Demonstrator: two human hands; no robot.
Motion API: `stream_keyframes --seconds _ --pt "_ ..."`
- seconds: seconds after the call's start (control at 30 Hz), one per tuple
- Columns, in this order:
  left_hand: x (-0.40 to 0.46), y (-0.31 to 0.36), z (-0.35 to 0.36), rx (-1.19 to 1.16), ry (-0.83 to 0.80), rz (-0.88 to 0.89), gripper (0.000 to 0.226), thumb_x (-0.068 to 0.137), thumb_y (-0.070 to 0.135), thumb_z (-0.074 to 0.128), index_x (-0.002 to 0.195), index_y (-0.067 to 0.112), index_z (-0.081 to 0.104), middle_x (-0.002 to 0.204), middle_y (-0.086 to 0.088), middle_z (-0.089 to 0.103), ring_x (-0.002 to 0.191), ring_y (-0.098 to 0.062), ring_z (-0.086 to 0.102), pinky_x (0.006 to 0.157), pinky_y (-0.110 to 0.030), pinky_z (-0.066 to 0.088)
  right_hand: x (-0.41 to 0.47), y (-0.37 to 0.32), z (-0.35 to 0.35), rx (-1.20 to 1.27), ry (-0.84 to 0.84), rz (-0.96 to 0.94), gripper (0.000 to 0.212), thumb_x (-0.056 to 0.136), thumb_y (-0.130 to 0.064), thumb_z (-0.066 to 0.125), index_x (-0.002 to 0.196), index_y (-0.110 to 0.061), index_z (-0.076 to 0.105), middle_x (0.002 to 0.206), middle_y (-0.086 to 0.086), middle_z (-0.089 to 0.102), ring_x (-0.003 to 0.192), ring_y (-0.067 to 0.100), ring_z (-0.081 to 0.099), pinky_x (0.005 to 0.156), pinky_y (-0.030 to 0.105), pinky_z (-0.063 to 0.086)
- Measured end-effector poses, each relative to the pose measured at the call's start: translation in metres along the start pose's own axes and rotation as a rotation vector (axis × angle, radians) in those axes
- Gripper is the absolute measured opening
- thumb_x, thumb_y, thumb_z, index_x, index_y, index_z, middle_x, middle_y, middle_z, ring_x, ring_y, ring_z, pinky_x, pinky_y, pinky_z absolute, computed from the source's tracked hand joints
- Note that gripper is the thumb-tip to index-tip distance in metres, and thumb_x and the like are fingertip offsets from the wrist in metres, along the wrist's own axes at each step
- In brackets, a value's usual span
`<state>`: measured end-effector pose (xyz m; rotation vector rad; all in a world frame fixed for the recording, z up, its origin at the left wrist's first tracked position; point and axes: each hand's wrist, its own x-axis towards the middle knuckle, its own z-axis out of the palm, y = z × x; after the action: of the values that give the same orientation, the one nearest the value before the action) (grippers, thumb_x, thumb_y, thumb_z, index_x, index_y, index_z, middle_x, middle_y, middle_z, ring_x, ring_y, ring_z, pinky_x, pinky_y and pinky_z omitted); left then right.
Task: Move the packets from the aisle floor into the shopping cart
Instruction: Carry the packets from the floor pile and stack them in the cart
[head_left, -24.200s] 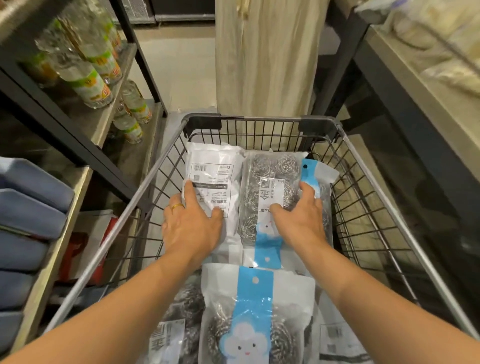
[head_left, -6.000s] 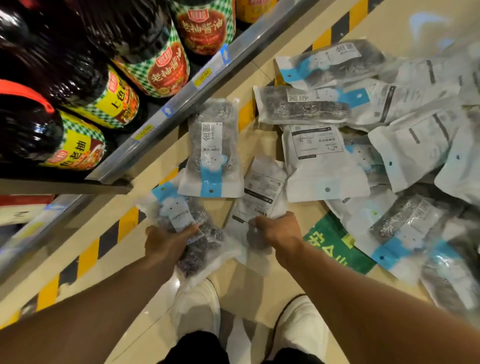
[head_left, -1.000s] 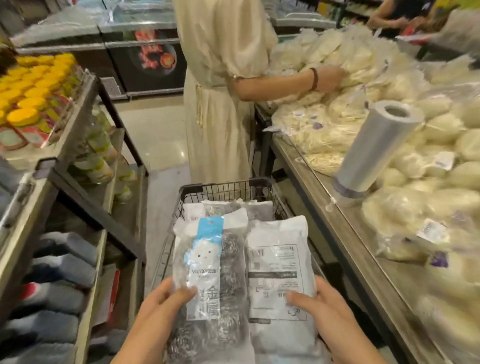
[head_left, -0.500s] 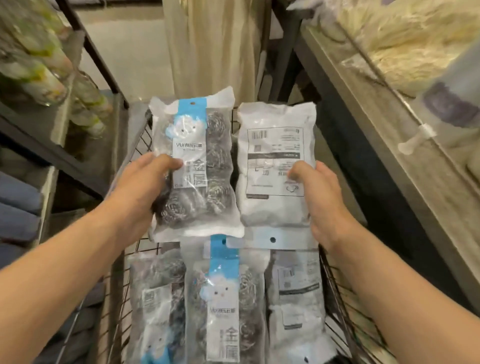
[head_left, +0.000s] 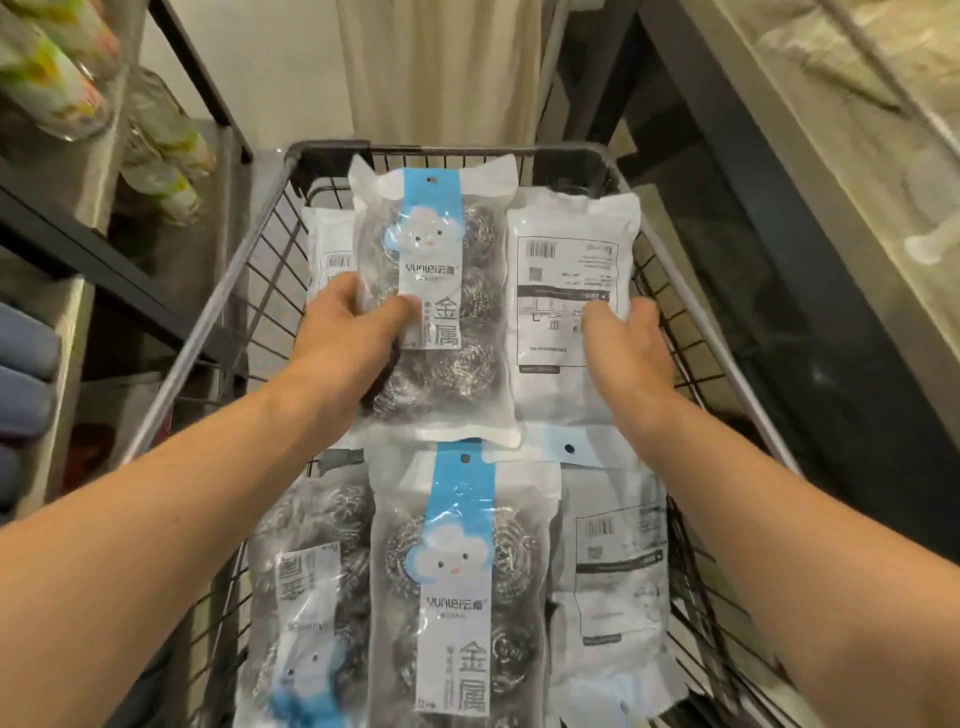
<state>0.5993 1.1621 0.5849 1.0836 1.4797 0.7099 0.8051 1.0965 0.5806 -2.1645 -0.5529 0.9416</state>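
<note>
Fingers (head_left: 384, 317) left grip blue-label packet (head_left: 441, 291) | right (head_left: 602, 322) grip white packet (head_left: 566, 291) | above cart (head_left: 208, 332)

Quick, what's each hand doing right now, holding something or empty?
Left hand: grips the scourer packet with its cloud label up, over the shopping cart.
Right hand: holds the packet with its white barcode side up.

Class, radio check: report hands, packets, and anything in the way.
Left hand grips front-up packet; right hand grips label-up packet. Both over cart, far end. Nothing blocking.
</note>
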Motion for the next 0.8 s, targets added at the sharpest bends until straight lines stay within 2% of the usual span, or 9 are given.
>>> stream_keyframes --seconds 0.13,0.27,0.33,0.43,0.5,0.57,0.63,0.73,0.8 --pt "-0.006 -0.004 0.007 0.081 0.041 0.028 0.040 0.095 0.028 0.074 0.126 0.021 0.051 0.092 0.011 0.063 0.071 -0.003 0.058 0.050 -0.012 0.044 0.001 -0.003 0.009 -0.136 0.049 0.017 0.053 0.094 -0.037 0.049 0.145 -0.024 0.042 0.132 0.004 0.059 0.115 0.031 0.059 0.100 0.046 0.051" --pt "-0.018 -0.008 0.001 0.116 0.027 0.014 0.068 0.090 0.032 0.079 0.145 0.021 0.042 0.098 0.018 0.055 0.083 0.005 0.054 0.069 -0.015 0.041 -0.012 0.003 0.005 -0.222 0.084 -0.071 0.050 0.096 -0.033 0.055 0.144 -0.022 0.043 0.139 0.005 0.054 0.118 0.028 0.057 0.091 0.041 0.050" --pt "-0.025 -0.009 -0.006 0.126 0.013 -0.002 0.076 0.090 0.034 0.079 0.152 0.020 0.037 0.107 0.014 0.056 0.089 0.001 0.056 0.080 -0.020 0.042 -0.024 0.006 -0.001 -0.273 0.067 -0.106 0.055 0.091 -0.039 0.060 0.142 -0.028 0.045 0.137 0.002 0.052 0.118 0.027 0.057 0.096 0.045 0.051" --pt "-0.037 -0.002 -0.015 0.167 0.022 0.000 0.067 0.090 0.036 0.079 0.144 0.020 0.042 0.128 0.005 0.053 0.099 -0.009 0.058 0.086 -0.028 0.044 -0.047 0.004 -0.015 -0.308 0.025 -0.126 0.060 0.083 -0.049 0.062 0.140 -0.037 0.046 0.134 -0.002 0.052 0.120 0.026 0.057 0.101 0.051 0.051" --pt "-0.050 0.006 -0.023 0.175 0.040 -0.017 0.064 0.091 0.037 0.078 0.143 0.021 0.044 0.133 0.004 0.050 0.109 -0.016 0.056 0.086 -0.029 0.044 -0.067 -0.002 -0.024 -0.304 -0.027 -0.098 0.057 0.088 -0.049 0.061 0.141 -0.037 0.046 0.138 -0.001 0.054 0.123 0.026 0.057 0.102 0.047 0.049" --pt "-0.072 0.013 -0.030 0.154 0.016 -0.036 0.063 0.092 0.037 0.077 0.143 0.023 0.044 0.132 0.005 0.051 0.111 -0.016 0.056 0.076 -0.023 0.043 -0.089 -0.005 -0.039 -0.314 -0.110 -0.089 0.051 0.091 -0.049 0.060 0.140 -0.037 0.049 0.140 -0.003 0.056 0.117 0.021 0.059 0.095 0.040 0.048" --pt "-0.103 0.025 -0.042 0.124 -0.040 -0.050 0.058 0.092 0.037 0.076 0.140 0.024 0.046 0.125 0.007 0.057 0.107 -0.011 0.060 0.071 -0.021 0.042 -0.116 -0.020 -0.062 -0.275 -0.231 -0.084 0.039 0.092 -0.048 0.065 0.129 -0.036 0.060 0.132 -0.008 0.063 0.104 0.012 0.063 0.087 0.036 0.049" --pt "-0.161 0.040 -0.064 0.121 -0.129 -0.094 0.044 0.096 0.028 0.073 0.134 0.027 0.053 0.118 0.004 0.066 0.110 -0.014 0.066 0.080 -0.030 0.051 -0.172 -0.037 -0.108 -0.129 -0.355 -0.058 0.020 0.093 -0.041 0.070 0.110 -0.031 0.072 0.113 -0.009 0.073 0.098 0.013 0.072 0.089 0.034 0.054" --pt "-0.198 0.041 -0.071 0.104 -0.164 -0.126 0.037 0.100 0.020 0.066 0.133 0.029 0.053 0.121 0.000 0.066 0.112 -0.017 0.066 0.088 -0.033 0.055 -0.204 -0.033 -0.132 -0.052 -0.356 -0.047 0.014 0.096 -0.038 0.067 0.106 -0.031 0.074 0.105 -0.008 0.077 0.094 0.014 0.076 0.095 0.038 0.057"
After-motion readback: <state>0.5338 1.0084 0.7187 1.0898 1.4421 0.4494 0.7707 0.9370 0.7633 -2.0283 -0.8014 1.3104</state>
